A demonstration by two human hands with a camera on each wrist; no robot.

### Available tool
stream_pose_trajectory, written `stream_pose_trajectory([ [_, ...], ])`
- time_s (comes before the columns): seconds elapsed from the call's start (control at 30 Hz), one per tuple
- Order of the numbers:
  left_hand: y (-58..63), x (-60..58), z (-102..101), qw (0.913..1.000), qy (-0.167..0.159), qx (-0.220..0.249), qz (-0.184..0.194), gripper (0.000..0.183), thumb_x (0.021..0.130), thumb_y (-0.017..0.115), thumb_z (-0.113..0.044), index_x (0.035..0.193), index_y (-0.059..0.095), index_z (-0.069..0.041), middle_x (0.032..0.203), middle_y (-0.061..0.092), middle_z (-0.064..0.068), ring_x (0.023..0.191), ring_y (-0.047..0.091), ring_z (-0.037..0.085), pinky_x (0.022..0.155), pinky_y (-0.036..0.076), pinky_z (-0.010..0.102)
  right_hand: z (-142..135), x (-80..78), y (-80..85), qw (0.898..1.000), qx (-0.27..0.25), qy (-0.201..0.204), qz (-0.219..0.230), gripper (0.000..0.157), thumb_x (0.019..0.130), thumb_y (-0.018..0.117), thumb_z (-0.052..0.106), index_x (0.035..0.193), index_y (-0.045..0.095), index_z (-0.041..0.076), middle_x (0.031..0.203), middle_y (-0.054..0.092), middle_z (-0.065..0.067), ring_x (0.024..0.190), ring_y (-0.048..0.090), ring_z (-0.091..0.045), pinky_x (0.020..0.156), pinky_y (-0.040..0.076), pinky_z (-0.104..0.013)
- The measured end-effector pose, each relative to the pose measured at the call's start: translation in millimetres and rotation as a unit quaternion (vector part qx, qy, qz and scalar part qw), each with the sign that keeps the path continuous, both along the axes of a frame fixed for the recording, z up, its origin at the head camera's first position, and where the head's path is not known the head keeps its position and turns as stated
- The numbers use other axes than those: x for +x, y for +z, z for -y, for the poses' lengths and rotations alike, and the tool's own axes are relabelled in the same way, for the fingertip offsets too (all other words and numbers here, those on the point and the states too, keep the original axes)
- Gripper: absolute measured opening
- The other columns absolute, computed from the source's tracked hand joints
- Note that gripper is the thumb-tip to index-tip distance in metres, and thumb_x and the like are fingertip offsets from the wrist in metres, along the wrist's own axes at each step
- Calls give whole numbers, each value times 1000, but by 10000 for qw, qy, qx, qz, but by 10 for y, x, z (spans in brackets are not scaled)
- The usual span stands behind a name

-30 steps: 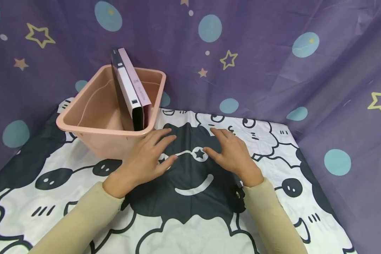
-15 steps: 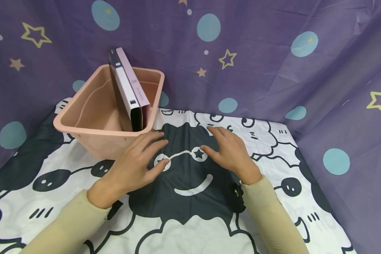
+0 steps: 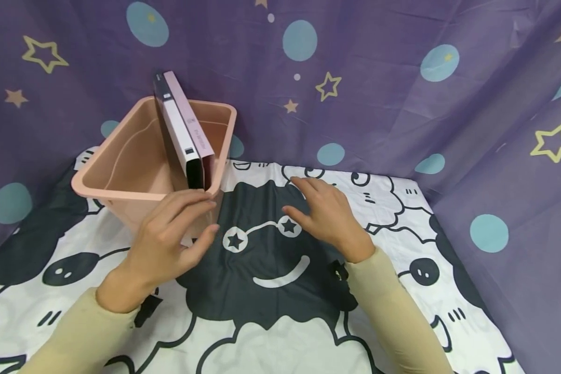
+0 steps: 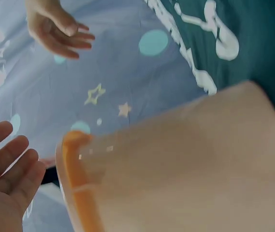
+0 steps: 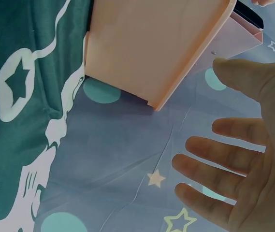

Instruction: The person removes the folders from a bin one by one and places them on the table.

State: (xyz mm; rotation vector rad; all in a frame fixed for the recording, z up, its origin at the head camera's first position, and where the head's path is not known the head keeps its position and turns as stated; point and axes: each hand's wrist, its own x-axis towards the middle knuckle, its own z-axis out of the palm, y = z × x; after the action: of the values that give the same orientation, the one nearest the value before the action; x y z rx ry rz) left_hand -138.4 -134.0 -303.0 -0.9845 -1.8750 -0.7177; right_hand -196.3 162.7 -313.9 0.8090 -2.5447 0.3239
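Observation:
A pink plastic bin (image 3: pixel 117 195) stands at the left of the cloth. Two box files lean side by side in it: a black and white one (image 3: pixel 177 127) and a pink one (image 3: pixel 191 117). My left hand (image 3: pixel 163 241) is in front of the bin's near right corner, its fingers loosely spread and holding nothing; in the left wrist view a gap shows between the fingers (image 4: pixel 16 166) and the bin (image 4: pixel 176 164). My right hand (image 3: pixel 329 215) hovers over the cloth to the right of the bin, fingers extended, nothing in it. The bin's wall (image 5: pixel 151 43) shows in the right wrist view.
A white and black cloth (image 3: pixel 271 291) printed with cartoon sheep covers the surface. Purple curtains (image 3: pixel 369 104) with stars and dots rise behind and at both sides, close behind the bin.
My left hand has drawn back to the left and slightly downward, now in front of the bin's near side. My right hand has shifted slightly left in view. The bin and files stay put.

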Motion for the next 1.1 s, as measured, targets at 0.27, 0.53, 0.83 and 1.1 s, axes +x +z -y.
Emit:
stream_pose_trajectory([
  [0.27, 123, -40, 126, 9981, 345, 472, -208, 42, 92, 58, -33, 96, 68, 8, 98, 65, 24, 88, 59, 40, 92, 40, 28, 61, -20, 95, 10000, 61, 25, -60, 62, 87, 63, 50, 135, 52, 13, 123, 60, -7, 106, 59, -26, 81, 49, -45],
  [0.53, 136, -153, 422, 9942, 780, 719, -185, 48, 87, 60, -39, 93, 70, 7, 97, 67, 23, 86, 58, 42, 94, 39, 21, 163, -59, 198, 9996, 66, 226, -151, 62, 87, 64, 49, 136, 52, 12, 123, 60, -7, 105, 59, -25, 82, 49, -43],
  [0.83, 53, -261, 592, 9881, 1197, 961, -72, 52, 84, 59, -43, 92, 71, 7, 96, 68, 22, 87, 58, 43, 93, 39, 19, 232, -96, 269, 9991, 185, 315, -195, 63, 88, 63, 48, 137, 51, 11, 122, 60, -7, 104, 59, -24, 82, 48, -41],
  [1.1, -2, -354, 749, 9832, 1561, 935, 147, 52, 81, 60, -44, 96, 70, 5, 98, 67, 22, 93, 57, 44, 97, 41, 31, 279, -111, 303, 9988, 350, 305, -148, 62, 90, 60, 50, 138, 50, 12, 121, 60, -7, 105, 59, -24, 83, 48, -41],
])
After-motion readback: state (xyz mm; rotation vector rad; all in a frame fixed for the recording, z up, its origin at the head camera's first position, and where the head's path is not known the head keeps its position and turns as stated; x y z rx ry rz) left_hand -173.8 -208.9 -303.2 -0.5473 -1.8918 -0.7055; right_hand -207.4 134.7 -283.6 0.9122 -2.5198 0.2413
